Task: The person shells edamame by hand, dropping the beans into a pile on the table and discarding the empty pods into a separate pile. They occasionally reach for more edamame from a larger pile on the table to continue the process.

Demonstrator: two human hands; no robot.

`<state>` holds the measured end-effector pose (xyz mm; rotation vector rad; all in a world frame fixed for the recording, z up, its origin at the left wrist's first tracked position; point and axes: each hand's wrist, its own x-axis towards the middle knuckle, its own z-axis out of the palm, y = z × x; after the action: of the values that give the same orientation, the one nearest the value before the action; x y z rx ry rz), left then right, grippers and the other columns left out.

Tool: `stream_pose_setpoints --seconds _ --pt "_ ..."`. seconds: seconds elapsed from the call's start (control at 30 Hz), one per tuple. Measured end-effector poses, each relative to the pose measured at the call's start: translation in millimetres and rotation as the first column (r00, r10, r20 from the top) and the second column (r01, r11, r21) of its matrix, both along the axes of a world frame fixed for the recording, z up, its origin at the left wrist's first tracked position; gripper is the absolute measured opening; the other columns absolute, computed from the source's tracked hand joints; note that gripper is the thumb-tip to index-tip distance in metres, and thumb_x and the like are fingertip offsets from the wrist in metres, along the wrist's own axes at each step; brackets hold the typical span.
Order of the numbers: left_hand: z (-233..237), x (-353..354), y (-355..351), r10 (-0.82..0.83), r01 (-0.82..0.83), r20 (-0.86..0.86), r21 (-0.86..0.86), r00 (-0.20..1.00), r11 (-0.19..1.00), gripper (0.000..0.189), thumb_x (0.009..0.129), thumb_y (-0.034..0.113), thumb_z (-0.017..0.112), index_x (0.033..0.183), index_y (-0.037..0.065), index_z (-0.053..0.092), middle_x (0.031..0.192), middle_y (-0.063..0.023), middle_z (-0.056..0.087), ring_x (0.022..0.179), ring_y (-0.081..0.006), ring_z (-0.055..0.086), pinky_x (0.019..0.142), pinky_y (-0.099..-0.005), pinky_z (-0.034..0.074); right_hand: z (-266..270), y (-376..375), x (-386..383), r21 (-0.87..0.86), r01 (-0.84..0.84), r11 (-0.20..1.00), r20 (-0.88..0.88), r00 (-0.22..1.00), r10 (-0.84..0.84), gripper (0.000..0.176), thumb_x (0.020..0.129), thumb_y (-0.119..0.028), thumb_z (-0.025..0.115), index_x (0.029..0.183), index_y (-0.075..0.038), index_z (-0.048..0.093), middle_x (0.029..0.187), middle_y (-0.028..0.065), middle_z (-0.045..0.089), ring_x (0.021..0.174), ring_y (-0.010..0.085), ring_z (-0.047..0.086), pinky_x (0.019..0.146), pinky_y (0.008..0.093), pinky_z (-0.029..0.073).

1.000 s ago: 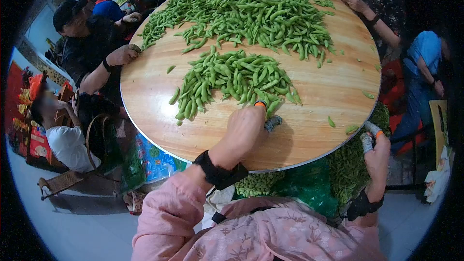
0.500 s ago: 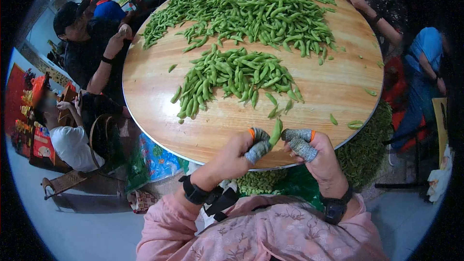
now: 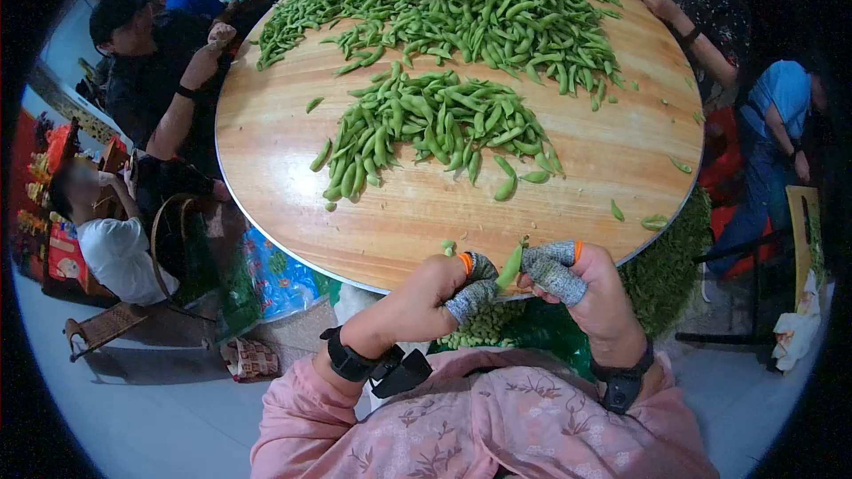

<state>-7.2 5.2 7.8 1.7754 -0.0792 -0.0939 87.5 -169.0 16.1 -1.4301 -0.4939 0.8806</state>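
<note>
A green soybean pod [image 3: 510, 267] is held over the near edge of the round wooden table [image 3: 399, 231]. My left hand [image 3: 435, 297] is closed, pinching the pod's lower part between thumb and fingers. At its upper end, the closed fingers of my right hand [image 3: 572, 288] press against the pod. Grey knitted finger covers with orange bands are on both hands. Just beyond my left fingers lies a small green piece [image 3: 448, 247]. Farther in is a small heap of pods [image 3: 435, 124], with a few loose ones at its right.
A large pile of pods [image 3: 461, 9] spreads over the far side of the table. Below the near edge are shelled beans [image 3: 484, 326], and a green heap [image 3: 670, 270] is at the right. Co-workers sit at the left, near a wooden chair [image 3: 115, 324], and at the right.
My right fingers have moved in against the pod's upper end. A small green piece now shows on the table beyond my left hand. The view has shifted slightly.
</note>
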Motion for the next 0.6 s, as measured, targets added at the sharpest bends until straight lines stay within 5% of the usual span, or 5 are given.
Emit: stream_pose_setpoints --seconds 0.6 --pt "3 -2 3 -0.149 0.148 0.008 0.071 0.989 0.986 0.011 0.079 0.009 0.046 0.081 -0.002 0.049 0.064 -0.0082 0.047 0.059 -0.0142 0.043 0.055 -0.0265 0.037 -8 2 -1 0.067 -0.078 0.995 -0.151 0.985 0.087 0.010 0.080 -0.009 0.053 0.082 -0.001 0.059 0.070 -0.0016 0.057 0.063 0.0048 0.049 0.058 0.0191 0.039"
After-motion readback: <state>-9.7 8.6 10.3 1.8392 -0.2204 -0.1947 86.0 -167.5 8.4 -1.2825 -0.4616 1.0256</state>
